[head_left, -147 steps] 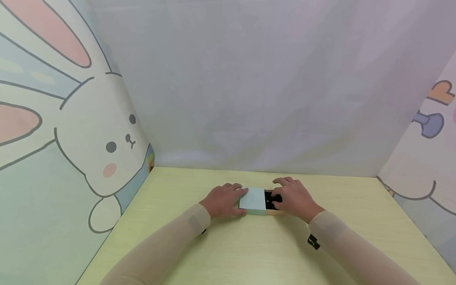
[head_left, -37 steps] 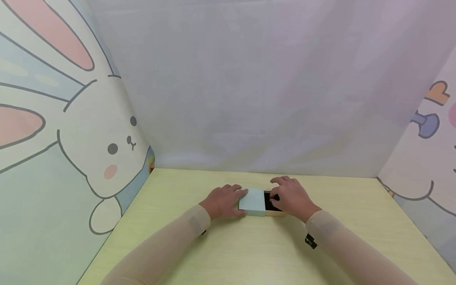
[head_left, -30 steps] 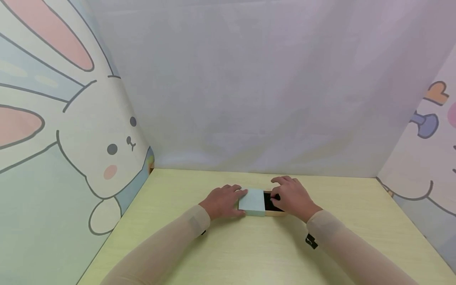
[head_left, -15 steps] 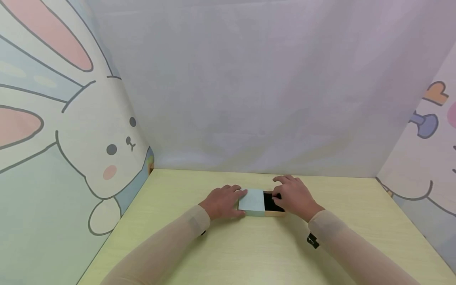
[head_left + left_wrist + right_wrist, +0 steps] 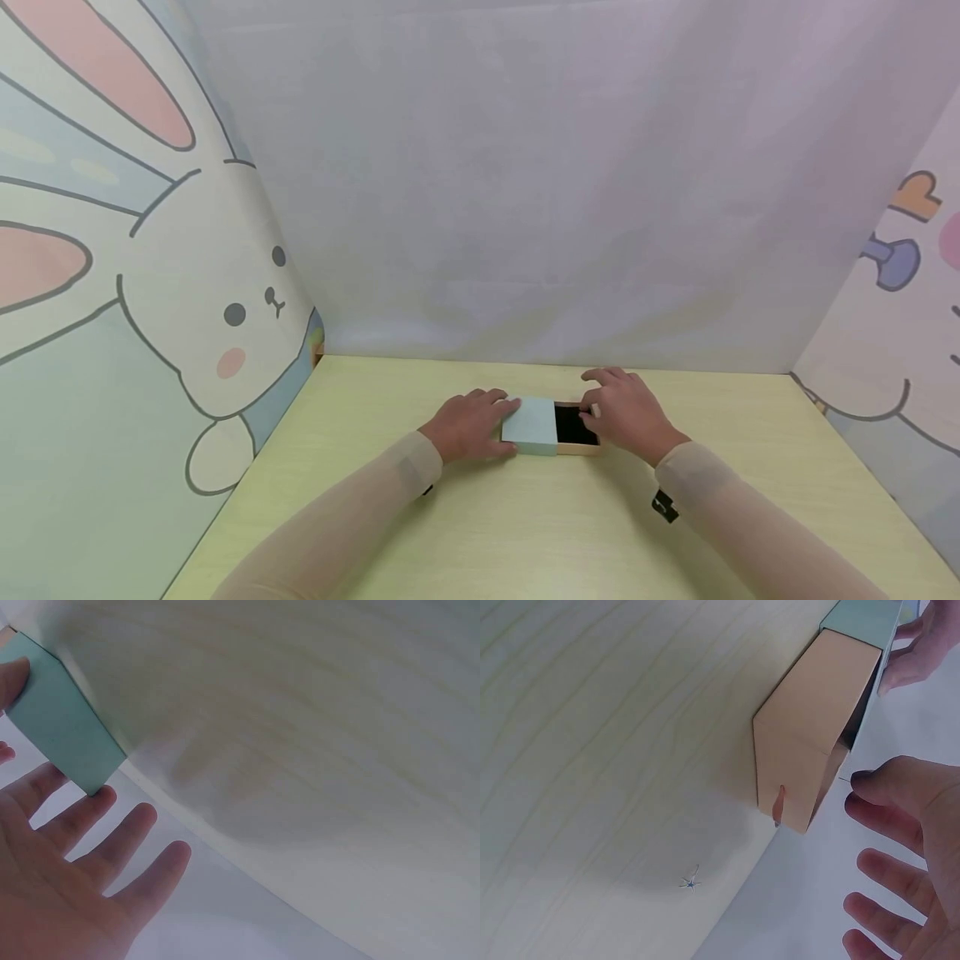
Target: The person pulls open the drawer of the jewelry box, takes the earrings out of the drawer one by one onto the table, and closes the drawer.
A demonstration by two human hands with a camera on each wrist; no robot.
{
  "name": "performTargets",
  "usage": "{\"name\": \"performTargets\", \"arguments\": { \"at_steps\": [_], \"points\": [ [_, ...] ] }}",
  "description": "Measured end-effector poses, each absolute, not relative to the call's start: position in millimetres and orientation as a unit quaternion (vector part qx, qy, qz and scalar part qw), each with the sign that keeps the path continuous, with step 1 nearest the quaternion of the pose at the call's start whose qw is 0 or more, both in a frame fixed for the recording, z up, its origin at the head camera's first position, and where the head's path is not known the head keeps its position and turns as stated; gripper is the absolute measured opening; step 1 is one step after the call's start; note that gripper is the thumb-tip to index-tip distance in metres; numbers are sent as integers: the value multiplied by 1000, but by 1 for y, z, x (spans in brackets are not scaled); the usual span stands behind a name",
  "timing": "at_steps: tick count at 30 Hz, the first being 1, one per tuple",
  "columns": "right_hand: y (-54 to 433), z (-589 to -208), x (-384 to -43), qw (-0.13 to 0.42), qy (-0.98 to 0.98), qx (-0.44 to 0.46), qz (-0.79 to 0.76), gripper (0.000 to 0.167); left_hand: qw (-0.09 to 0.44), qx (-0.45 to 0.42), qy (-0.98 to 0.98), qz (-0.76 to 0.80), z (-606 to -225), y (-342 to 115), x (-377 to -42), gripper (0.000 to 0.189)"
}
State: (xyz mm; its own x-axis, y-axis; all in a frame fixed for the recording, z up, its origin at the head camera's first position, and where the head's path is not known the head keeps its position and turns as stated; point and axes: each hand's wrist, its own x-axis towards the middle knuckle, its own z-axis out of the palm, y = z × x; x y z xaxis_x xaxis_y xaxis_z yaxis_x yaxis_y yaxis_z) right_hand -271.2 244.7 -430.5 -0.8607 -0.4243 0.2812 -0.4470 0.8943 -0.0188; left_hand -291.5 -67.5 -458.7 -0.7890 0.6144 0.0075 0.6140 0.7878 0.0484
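Beyond the sleeves [image 5: 345, 512], the box [image 5: 531, 423] lies on the table [image 5: 495, 533] between the hands, the left hand [image 5: 471, 425] gripping its mint cover [image 5: 64, 720] with thumb and fingers, the right hand [image 5: 628, 417] at the drawer [image 5: 577, 449] that juts out, thumb and forefinger pinching a thin piece [image 5: 844, 779] too small to identify. The right wrist view shows what the head view does not: a small star [image 5: 690, 884] on the table near the drawer's tab [image 5: 778, 802]. Only the head view takes in the rabbit [image 5: 210, 292] on the side wall.
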Motion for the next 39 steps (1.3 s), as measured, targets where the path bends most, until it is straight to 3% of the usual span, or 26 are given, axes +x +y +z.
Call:
{"name": "performTargets", "arguments": {
  "at_steps": [39],
  "points": [
    [274, -432, -271, 147, -969, 196, 43, 8, 4, 325, 946, 19, -464, -68, -296, 83]
  ]
}}
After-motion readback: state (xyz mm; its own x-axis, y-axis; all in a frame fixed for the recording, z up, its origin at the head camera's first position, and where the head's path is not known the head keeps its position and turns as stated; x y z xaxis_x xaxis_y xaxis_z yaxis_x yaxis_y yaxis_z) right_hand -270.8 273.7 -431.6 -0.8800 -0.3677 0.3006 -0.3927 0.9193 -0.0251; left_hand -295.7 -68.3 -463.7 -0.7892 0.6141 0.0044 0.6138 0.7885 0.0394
